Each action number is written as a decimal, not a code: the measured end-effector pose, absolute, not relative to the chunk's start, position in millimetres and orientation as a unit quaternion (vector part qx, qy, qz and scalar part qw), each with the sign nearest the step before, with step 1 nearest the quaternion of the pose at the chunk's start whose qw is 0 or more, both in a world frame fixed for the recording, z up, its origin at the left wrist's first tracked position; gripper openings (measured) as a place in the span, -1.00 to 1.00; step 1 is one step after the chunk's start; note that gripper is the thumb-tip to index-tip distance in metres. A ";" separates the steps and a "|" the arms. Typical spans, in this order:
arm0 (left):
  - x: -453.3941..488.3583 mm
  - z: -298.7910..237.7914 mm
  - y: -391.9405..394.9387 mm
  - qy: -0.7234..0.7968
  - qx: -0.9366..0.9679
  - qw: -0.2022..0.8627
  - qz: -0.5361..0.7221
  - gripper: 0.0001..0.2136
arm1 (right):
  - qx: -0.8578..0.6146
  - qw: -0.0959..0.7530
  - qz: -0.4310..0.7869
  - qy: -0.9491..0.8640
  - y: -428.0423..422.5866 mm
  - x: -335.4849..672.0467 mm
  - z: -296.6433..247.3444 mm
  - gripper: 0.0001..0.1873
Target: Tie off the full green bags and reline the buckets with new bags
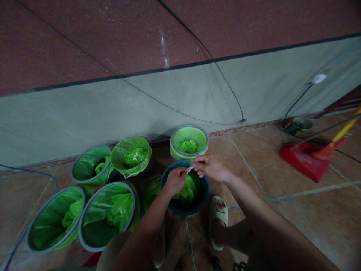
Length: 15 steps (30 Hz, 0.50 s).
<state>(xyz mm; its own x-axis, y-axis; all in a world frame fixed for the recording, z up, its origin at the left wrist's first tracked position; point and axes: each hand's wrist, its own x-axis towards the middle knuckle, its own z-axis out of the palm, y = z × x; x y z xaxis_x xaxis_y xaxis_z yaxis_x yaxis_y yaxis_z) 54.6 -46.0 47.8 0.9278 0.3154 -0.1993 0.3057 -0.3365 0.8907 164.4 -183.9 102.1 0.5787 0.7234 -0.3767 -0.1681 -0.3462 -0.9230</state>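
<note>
White strip [190, 169]: short, narrow, pale, stretched at a slant between the hands, higher end at the right. Material cannot be told; whether it is joined to the bag below cannot be told either. One end is pinched by the left grip [175, 180], the other by the right grip [211, 167]; fingertips of both are closed on it, near each other. The strip is held above the blue bin [205, 191].

Below the grip, in the blue bin: a crumpled bright green bag [188, 191], bunched loosely, partly covered by the left hand. Just beyond the grip: a grey-rimmed bin [187, 153], lined in light green, with a green bundle [187, 146] and a bit of white on it.

Left of the left grip, slightly beyond: a bag-draped bin [118, 156], liner folded over the rim, crumpled green plastic and white ties inside. Farther left: a tilted bin [72, 171], green-lined, with bunched plastic and a dark patch, unclear what. Nearer the body, left of the grip: two wide green-lined bins, the inner [93, 203] and the outer [46, 222], bunched liner seen in each. Well right of the right grip: a red dustpan [307, 160] on the tiled floor [245, 188].
</note>
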 end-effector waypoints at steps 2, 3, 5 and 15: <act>53.0 51.1 -49.1 0.130 0.862 0.490 -0.012 -0.75 | -0.676 0.568 0.413 -0.225 -182.3 164.6 103.6 -0.84; 52.0 52.0 -50.7 0.116 0.873 0.474 -0.014 -0.76 | -0.663 0.582 0.409 -0.232 -181.4 164.1 103.3 -0.81; 50.2 51.7 -52.9 0.112 0.879 0.463 -0.015 -0.77 | -0.648 0.614 0.390 -0.227 -179.6 161.8 100.8 -0.71; 52.8 49.2 -50.6 0.296 0.695 0.654 0.031 -0.76 | -0.808 0.361 0.311 -0.346 -181.6 152.6 62.5 -0.78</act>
